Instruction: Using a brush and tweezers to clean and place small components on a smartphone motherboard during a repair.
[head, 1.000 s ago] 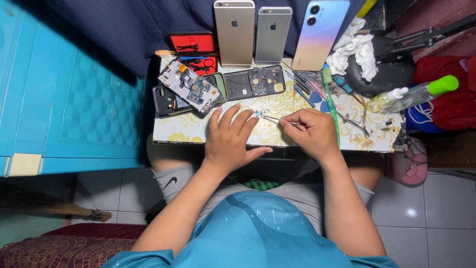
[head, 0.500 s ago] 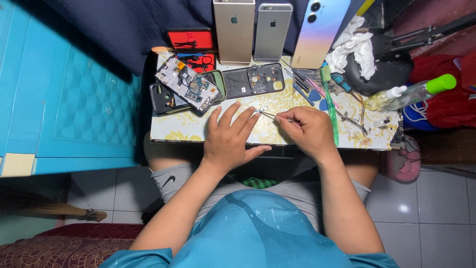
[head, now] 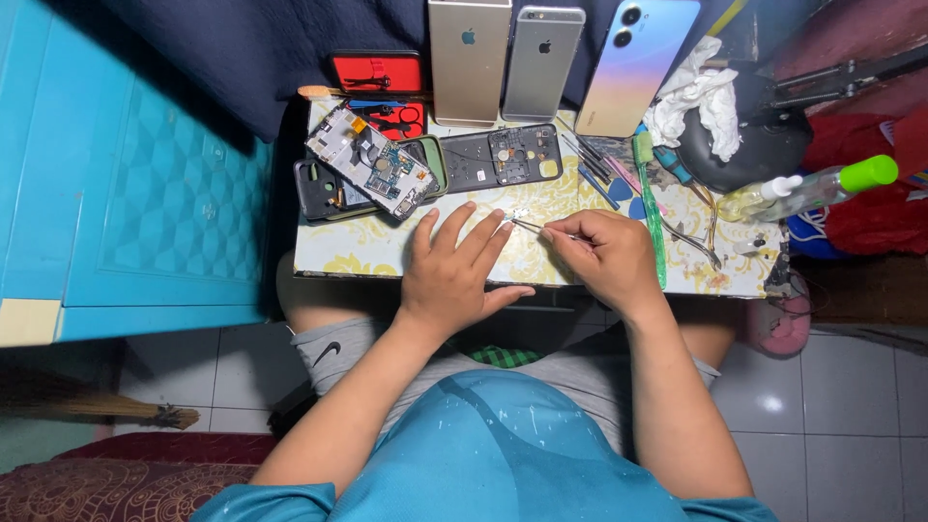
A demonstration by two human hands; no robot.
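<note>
Counter (head: 367,253): floral-patterned top, centre of frame.
Phones: three stand back-out along the upper edge, gold (head: 470,60), silver (head: 542,64), iridescent blue (head: 635,66).
Opened phone (head: 370,162): circuit side up, upper left of counter.
Left hand (head: 452,273): flat on counter, fingers spread, released.
Right hand (head: 601,257): fingers clenched around tweezers (head: 535,226).
Small metal part (head: 517,214): at tweezers' tip, just beside left fingertips.
</note>
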